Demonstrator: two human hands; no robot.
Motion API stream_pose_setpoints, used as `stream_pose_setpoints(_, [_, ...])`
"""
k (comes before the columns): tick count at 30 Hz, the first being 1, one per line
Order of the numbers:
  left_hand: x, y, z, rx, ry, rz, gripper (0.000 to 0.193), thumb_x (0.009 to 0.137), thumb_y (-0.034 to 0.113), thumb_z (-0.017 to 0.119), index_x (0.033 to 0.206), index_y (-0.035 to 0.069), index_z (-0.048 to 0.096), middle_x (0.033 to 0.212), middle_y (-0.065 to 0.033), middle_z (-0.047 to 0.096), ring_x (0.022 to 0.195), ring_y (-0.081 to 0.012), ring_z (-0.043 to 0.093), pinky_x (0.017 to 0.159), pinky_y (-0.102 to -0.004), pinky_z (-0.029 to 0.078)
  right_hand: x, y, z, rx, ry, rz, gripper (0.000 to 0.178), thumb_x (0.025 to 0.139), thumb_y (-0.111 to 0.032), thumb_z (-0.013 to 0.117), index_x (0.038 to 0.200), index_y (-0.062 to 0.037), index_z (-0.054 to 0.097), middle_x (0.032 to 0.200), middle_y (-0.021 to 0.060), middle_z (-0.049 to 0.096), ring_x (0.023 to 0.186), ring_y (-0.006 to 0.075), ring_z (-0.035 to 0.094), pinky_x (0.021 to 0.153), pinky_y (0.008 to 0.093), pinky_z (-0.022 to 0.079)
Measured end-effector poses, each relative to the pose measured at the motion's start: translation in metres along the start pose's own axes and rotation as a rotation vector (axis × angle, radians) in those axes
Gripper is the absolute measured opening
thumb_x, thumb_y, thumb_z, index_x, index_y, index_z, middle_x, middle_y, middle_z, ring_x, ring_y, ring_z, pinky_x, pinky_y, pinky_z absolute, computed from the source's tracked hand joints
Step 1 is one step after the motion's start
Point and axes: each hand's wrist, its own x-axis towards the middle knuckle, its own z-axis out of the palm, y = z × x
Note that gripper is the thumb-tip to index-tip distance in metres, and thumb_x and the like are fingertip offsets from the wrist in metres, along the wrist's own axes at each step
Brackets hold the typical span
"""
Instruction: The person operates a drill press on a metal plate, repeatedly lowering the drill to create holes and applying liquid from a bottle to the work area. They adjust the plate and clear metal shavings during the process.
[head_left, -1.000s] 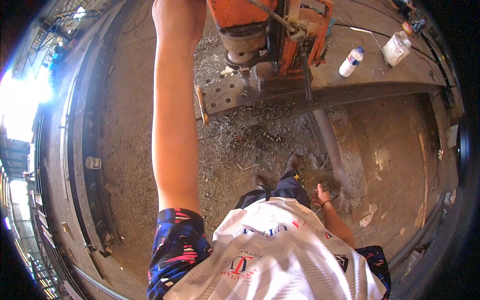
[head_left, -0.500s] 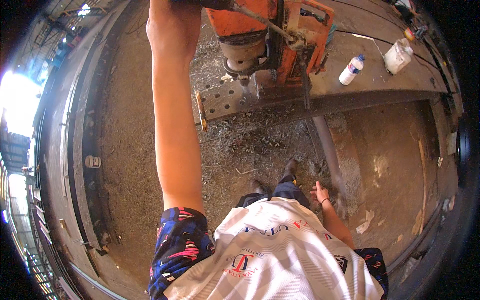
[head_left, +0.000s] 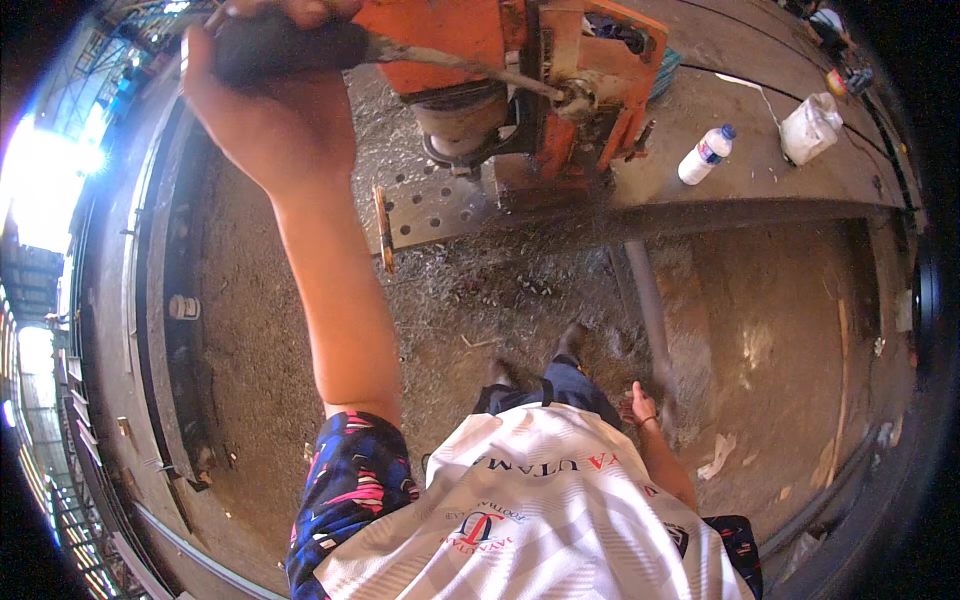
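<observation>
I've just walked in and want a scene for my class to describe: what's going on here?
A person's left hand grips the black handle of a lever joined to an orange machine. The machine stands by a metal plate with rows of round holes. The right hand hangs low, away from the machine, and looks empty. Right of the machine are a white bottle with a blue cap and a whitish container.

red and blue lettering (head_left: 548, 461) on white shirt (head_left: 590, 530)
</observation>
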Motion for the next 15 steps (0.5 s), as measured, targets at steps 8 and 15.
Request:
stream_pose_setpoints(8, [-0.040,-0.135,0.140,0.168,-0.102,0.006,0.027,0.092,0.033,0.053,0.095,0.008,0.063,0.084,-0.0094,0.063,0.083,-0.0250,0.061,0.082,-0.0433,0.044,-0.009,-0.078,-0.103,0.001,0.060,0.142,0.070,0.089,-0.074,0.043,0.116,-0.0112,0.060,0.086,0.0074,0.071,0.064,0.0197,0.066,0.054,0.0359,0.050])
stream_pose_setpoints(15, [-0.216,-0.361,0.273,0.840,-0.614,-0.145,0.023,0.083,0.029,0.059,0.089,0.010,0.071,0.092,-0.0102,0.069,0.092,-0.0267,0.063,0.092,-0.0480,0.040,0.021,-0.171,-0.118,0.087,0.106,-0.062,0.070,0.090,-0.072,0.045,0.112,-0.0078,0.062,0.085,0.0056,0.070,0.069,0.0157,0.066,0.057,0.0296,0.050])
